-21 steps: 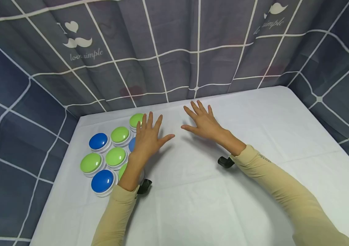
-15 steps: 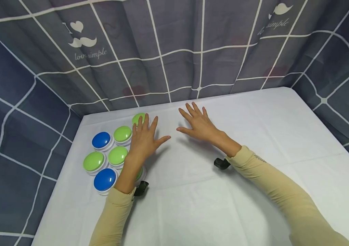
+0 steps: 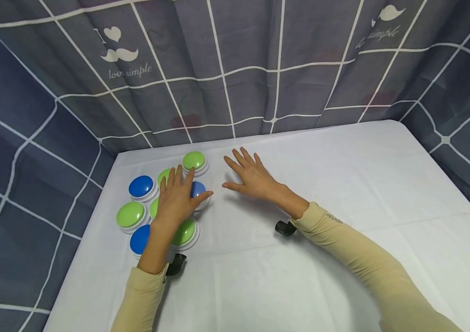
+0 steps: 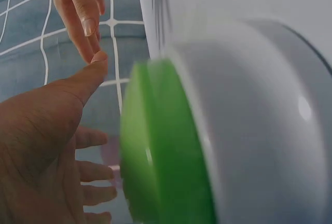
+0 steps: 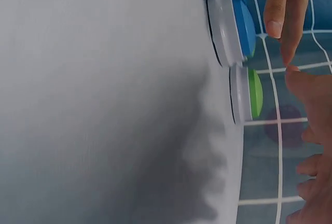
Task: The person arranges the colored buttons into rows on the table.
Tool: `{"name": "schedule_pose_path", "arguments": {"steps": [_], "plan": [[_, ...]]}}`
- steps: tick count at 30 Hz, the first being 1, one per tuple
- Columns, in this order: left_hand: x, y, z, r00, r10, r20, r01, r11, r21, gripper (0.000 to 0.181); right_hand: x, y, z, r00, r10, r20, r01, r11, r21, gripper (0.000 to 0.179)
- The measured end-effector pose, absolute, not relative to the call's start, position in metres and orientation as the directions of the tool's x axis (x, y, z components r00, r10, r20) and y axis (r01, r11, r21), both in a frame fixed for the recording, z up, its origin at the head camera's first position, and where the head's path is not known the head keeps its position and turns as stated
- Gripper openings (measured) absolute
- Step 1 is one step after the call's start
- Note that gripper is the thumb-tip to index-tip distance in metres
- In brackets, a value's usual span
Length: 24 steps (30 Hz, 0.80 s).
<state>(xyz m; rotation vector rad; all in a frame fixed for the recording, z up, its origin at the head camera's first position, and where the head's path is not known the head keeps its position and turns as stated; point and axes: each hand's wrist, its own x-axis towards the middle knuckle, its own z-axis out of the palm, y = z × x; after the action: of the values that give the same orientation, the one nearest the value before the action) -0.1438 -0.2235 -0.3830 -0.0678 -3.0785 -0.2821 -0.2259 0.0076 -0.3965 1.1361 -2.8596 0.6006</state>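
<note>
My left hand [image 3: 175, 199] hovers palm down over a cluster of round push buttons, its fingers straight and spread. Beneath it and partly hidden are a light blue button [image 3: 197, 189] and several green ones, including a green button [image 3: 184, 232] beside the wrist. That wrist's view has a green button [image 4: 161, 146] on a white base close up, apart from the palm. To the right of the cluster, my right hand [image 3: 253, 177] is held above the white table with its fingers spread. It holds nothing; a blue button [image 5: 243, 27] and a green button [image 5: 255, 94] stand beyond it.
Outer buttons of the cluster are a blue button [image 3: 141, 186], a green button [image 3: 130, 214] and a far green button [image 3: 194, 160]. A white cloth covers the table [image 3: 284, 272]. Dark gridded curtains [image 3: 247, 92] enclose its back and sides.
Both hands have shifted left and slightly nearer in the head view. The left hand now uncovers the far green, light blue and near green buttons more. The buttons keep their arrangement.
</note>
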Motion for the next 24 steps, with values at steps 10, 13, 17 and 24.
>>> {"name": "schedule_pose_path", "arguments": {"steps": [10,13,17,24], "plan": [[-0.134,-0.240,-0.384,-0.995,0.060,0.076,0.077,0.968,0.238,0.093,-0.219,-0.022,-0.410,-0.676,-0.714,0.181,-0.713,0.572,-0.406,0.081],[-0.134,-0.239,-0.385,-0.995,0.078,0.068,0.093,0.964,0.248,0.092,-0.217,-0.026,-0.414,-0.672,-0.717,0.185,-0.713,0.560,-0.421,0.082],[-0.135,-0.238,-0.385,-0.993,0.094,0.072,0.108,0.968,0.228,0.088,-0.212,-0.032,-0.418,-0.674,-0.718,0.171,-0.704,0.555,-0.444,0.084],[-0.131,-0.240,-0.389,-0.995,0.078,0.068,0.092,0.963,0.254,0.085,-0.204,-0.044,-0.422,-0.663,-0.738,0.129,-0.697,0.545,-0.466,0.085]]}}
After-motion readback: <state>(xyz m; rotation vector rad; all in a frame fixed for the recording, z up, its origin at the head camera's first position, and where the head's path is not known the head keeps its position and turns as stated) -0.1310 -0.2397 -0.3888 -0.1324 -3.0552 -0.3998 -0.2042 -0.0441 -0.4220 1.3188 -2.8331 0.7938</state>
